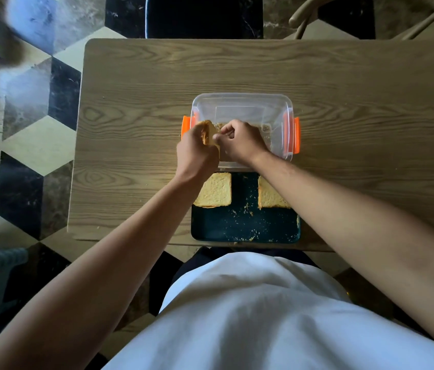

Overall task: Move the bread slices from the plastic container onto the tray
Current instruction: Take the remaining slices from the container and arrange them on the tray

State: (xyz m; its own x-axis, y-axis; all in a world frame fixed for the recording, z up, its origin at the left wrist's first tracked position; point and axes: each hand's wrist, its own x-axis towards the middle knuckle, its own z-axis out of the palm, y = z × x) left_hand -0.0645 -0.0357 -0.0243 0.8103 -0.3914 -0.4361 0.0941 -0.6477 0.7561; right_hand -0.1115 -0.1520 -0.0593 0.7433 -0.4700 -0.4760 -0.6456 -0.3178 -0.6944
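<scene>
A clear plastic container with orange clips stands mid-table. My left hand grips a tilted bread slice at the container's left edge. My right hand reaches into the container and pinches that same slice from the right. More bread lies low inside the container, mostly hidden behind my right hand. Just in front sits a dark tray holding two slices: one at its back left, one at its back right, partly under my right forearm.
The wooden table reaches left and far right of the container. Crumbs dot the tray's floor. The tray's front edge lies close to the table's near edge. A chair stands beyond the table's far right side.
</scene>
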